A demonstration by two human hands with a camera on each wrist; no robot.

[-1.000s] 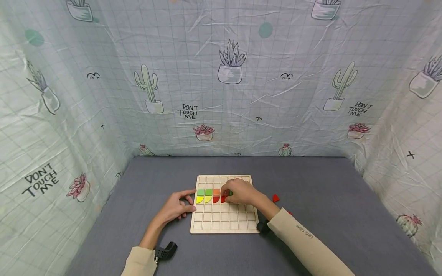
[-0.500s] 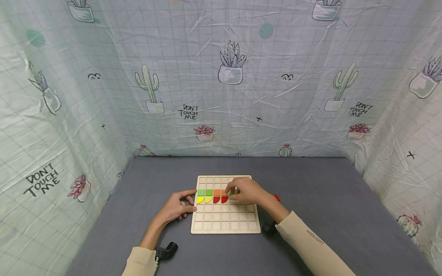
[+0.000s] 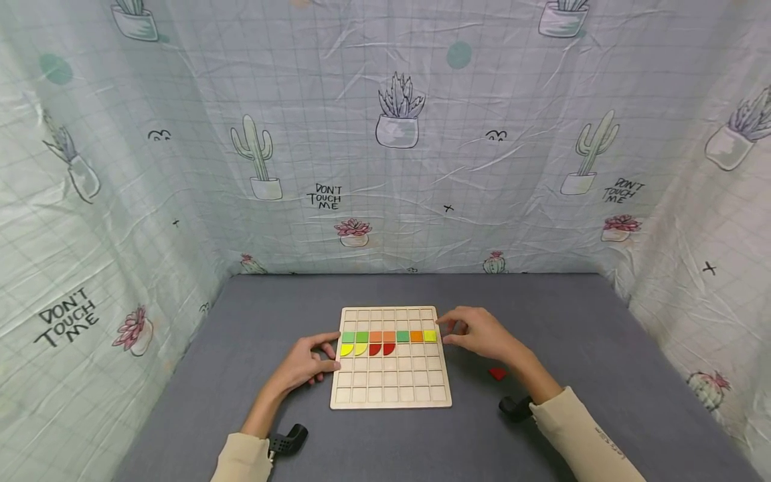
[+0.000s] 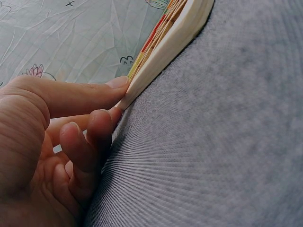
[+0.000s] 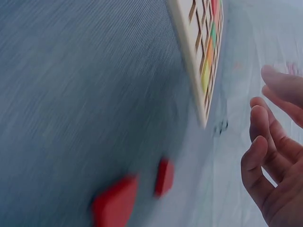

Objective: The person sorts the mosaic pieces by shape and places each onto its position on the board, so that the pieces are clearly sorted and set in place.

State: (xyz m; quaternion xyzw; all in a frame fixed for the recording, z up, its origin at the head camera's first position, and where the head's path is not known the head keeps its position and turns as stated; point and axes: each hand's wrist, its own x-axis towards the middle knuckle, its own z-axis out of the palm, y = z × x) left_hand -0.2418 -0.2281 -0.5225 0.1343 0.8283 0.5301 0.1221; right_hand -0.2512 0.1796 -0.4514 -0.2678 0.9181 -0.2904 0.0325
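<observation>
A wooden grid board (image 3: 391, 398) lies on the grey table. Across one of its rows runs a line of coloured square tiles (image 3: 402, 337), green, orange and yellow. In the row below, at the left, sit two yellow quarter-round pieces (image 3: 361, 349) and two red quarter-round pieces (image 3: 388, 349). My left hand (image 3: 308, 360) rests its thumb and index finger against the board's left edge, the other fingers loosely bent. Just off the right edge hovers my right hand (image 3: 478, 333), fingers apart and holding nothing visible. Below it lies a red piece (image 3: 497, 373).
Two loose red pieces show in the right wrist view, a nearer blurred piece (image 5: 116, 203) and a farther piece (image 5: 164, 177). Black wrist cameras (image 3: 289, 440) sit at both forearms. A cactus-print curtain (image 3: 397, 201) surrounds the table (image 3: 271, 301) at the back and sides.
My right hand has moved right, from over the middle of the board to beyond its right edge, uncovering the right end of the tile row. The left hand has stayed in place.
</observation>
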